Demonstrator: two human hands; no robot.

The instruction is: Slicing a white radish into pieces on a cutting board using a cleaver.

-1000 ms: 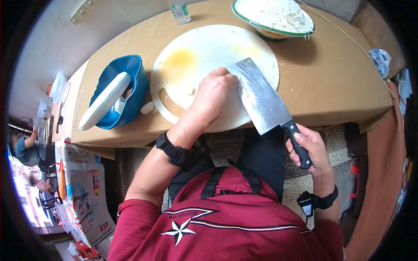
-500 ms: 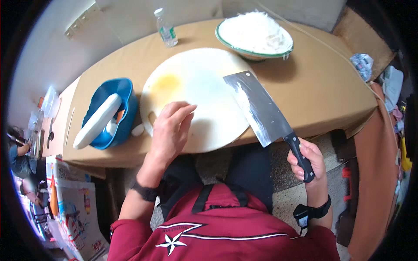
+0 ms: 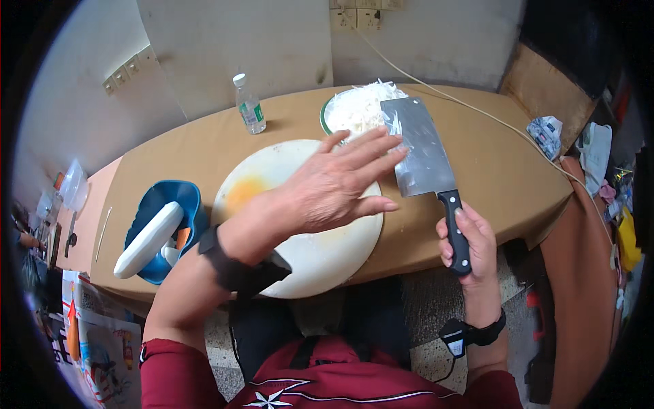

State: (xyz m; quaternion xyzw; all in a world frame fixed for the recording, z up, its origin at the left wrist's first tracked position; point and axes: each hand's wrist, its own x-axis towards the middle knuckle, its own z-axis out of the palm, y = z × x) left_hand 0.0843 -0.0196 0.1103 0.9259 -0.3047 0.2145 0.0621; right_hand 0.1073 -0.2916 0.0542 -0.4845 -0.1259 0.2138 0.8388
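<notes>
My right hand grips the black handle of a broad cleaver, its blade raised at the near right side of a bowl of white shreds and partly covering it. White shreds cling to the blade. My left hand is open, fingers spread, fingertips at the blade's left edge; whether they touch it is unclear. Below that hand lies a round white board with a yellow stain. To its left, a blue plastic basin holds a long peeled white vegetable and an orange piece.
A plastic bottle stands behind the board. A cord runs across the covered table from wall sockets. Bagged items sit at the right. Clear containers and part of another person's arm are at the far left.
My left hand has risen from above the board toward the blade and spread its fingers. The cleaver has moved toward the bowl of shreds. The view has tilted up, showing more wall.
</notes>
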